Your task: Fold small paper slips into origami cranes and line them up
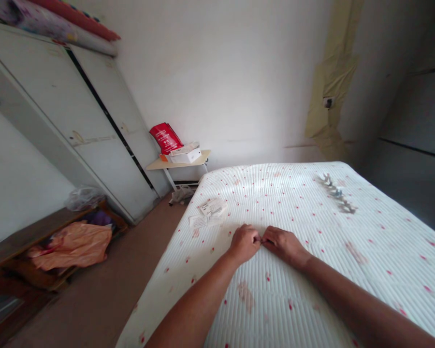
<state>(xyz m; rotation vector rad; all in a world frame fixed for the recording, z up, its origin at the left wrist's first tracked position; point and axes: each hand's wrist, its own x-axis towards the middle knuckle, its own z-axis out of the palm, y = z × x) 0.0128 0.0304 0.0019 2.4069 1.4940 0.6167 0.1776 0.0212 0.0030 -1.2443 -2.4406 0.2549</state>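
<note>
Over the middle of the bed, my left hand [245, 242] and my right hand [284, 244] meet with their fingertips almost touching. Both are closed in a pinch around a small dark thing, too little of which shows to name. Beneath them lies a white ribbed bedspread [271, 299] with red dots and pale brown figures. Just beyond my left hand is a clear packet with printed paper [213, 209]. Farther off to the right, a row of small grey, brown and bluish pieces [336, 193] lies on the bedspread.
Behind the bed's far left corner stands a small table [155, 165] with a red bag [166, 138] and a white box [186, 154]. A pale wardrobe [94, 125] lines the left wall. An orange plastic bag [74, 245] rests on low wooden furniture.
</note>
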